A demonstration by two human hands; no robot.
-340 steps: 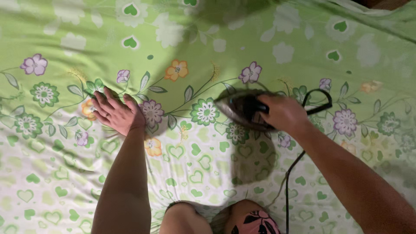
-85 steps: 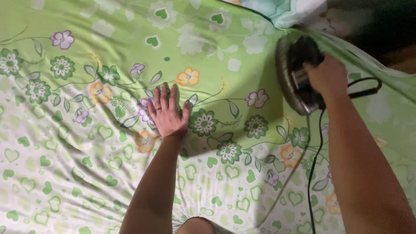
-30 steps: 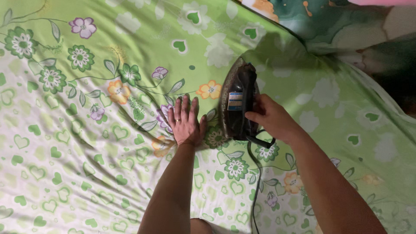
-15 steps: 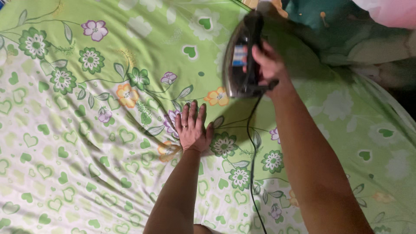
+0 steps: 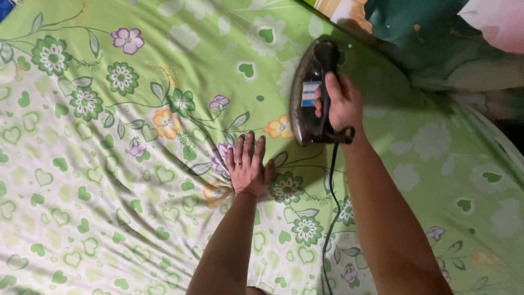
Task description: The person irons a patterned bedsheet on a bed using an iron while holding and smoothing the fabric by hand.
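Right hand [image 5: 341,104] clamped around the handle of a dark iron [image 5: 311,95] resting on the green floral sheet [image 5: 136,164]; a small blue-and-white rectangular label [image 5: 309,93] sits on its side. Left hand [image 5: 248,166] lies flat, fingers together, just beside it.

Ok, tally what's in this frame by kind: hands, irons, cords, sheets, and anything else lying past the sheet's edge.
Hands: 2, left hand flat on the sheet, right hand gripping the iron
Irons: 1, iron
Cords: 1, cord
Sheets: 1, green floral sheet
Other cloths: 2, teal cloth, pink cloth
Total: 7
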